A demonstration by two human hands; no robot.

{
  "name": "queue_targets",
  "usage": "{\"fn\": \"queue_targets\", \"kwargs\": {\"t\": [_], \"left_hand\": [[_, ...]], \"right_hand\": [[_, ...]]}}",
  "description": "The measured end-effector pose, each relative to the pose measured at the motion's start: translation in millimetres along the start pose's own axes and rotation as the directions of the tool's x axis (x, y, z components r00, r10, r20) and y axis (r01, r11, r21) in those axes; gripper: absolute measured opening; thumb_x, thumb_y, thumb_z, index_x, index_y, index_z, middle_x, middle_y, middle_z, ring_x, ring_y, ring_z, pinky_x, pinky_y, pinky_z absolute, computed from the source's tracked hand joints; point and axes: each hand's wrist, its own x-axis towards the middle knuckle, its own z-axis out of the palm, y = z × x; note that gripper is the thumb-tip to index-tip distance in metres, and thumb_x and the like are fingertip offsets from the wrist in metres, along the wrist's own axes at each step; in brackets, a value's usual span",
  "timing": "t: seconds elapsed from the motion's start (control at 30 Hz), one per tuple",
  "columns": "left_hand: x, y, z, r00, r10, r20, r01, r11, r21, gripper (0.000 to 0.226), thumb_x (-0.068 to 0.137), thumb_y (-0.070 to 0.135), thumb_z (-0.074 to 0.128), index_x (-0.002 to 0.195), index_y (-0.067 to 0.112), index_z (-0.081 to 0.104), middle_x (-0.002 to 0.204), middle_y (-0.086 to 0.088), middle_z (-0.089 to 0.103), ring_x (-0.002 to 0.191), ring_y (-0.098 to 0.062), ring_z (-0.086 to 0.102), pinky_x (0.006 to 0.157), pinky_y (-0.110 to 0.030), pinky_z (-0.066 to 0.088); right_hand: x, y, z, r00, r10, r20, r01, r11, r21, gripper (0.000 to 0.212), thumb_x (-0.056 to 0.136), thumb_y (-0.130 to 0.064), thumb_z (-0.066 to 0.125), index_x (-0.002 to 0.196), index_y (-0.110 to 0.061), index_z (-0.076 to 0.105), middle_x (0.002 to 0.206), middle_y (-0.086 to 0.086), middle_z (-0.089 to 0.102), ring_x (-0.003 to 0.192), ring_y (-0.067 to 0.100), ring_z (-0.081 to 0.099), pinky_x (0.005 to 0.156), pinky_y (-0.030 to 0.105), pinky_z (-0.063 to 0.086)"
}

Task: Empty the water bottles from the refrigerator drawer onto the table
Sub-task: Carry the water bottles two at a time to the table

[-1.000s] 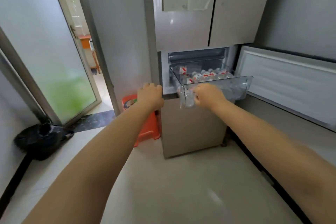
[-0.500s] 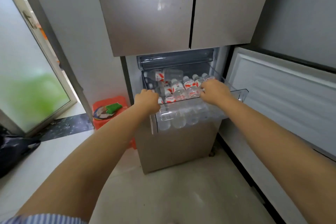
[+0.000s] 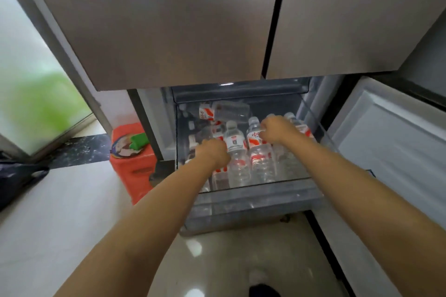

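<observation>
Both hands are now reaching inside the clear drawer [image 3: 253, 202], having left the front rim they were gripping half a second ago. The left hand [image 3: 212, 152] is curling its fingers among the water bottles [image 3: 237, 152] at the drawer's left; the right hand [image 3: 275, 129] is closing over bottle tops further back, though what either is actually gripping I cannot tell. The bottles are still lying packed in the drawer, pulled out below the refrigerator [image 3: 169, 19] doors.
</observation>
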Motion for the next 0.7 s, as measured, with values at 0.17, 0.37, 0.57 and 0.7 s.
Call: {"fn": "queue_targets", "kwargs": {"t": [0.17, 0.37, 0.57, 0.7], "left_hand": [[43.6, 24.9, 2.3, 0.978, -0.208, 0.031, 0.209, 0.936, -0.283, 0.047, 0.098, 0.039, 0.039, 0.124, 0.002, 0.050, 0.122, -0.017, 0.060, 0.113, -0.030, 0.057, 0.090, -0.035, 0.046], [77.9, 40.8, -2.6, 0.925, -0.369, 0.093, 0.349, 0.726, -0.592, 0.047, 0.094, 0.045, 0.043, 0.120, 0.007, 0.054, 0.122, -0.013, 0.060, 0.112, -0.028, 0.058, 0.096, -0.036, 0.046], [95.7, 44.7, -2.2, 0.905, -0.397, 0.150, 0.342, 0.474, -0.811, 0.039, 0.080, 0.041, 0.065, 0.109, 0.016, 0.059, 0.120, -0.011, 0.063, 0.109, -0.028, 0.061, 0.101, -0.043, 0.048], [79.9, 31.9, -16.0, 0.866, -0.486, 0.118, 0.288, 0.291, -0.912, 0.023, 0.079, 0.033, 0.067, 0.087, 0.012, 0.062, 0.110, -0.014, 0.066, 0.104, -0.030, 0.063, 0.097, -0.044, 0.050]], "right_hand": [[70.2, 11.8, 8.3, 0.988, -0.052, 0.145, 0.044, 0.997, 0.060, 0.027, 0.094, -0.028, 0.048, 0.110, -0.011, 0.062, 0.103, 0.008, 0.065, 0.099, 0.026, 0.062, 0.084, 0.034, 0.048], [122.3, 12.7, 28.4, 0.977, -0.014, 0.211, -0.017, 0.989, 0.145, 0.029, 0.087, -0.045, 0.055, 0.093, -0.016, 0.055, 0.073, 0.002, 0.054, 0.069, 0.017, 0.055, 0.074, 0.031, 0.048], [131.3, 13.8, 32.1, 0.968, 0.007, 0.252, -0.103, 0.924, 0.369, 0.033, 0.085, -0.034, 0.060, 0.111, -0.013, 0.057, 0.097, 0.007, 0.057, 0.094, 0.022, 0.057, 0.096, 0.035, 0.047], [108.2, 11.0, 10.2, 0.988, -0.032, 0.148, -0.064, 0.798, 0.599, 0.039, 0.087, -0.031, 0.059, 0.120, -0.012, 0.051, 0.099, 0.008, 0.061, 0.092, 0.024, 0.062, 0.080, 0.032, 0.051]]}}
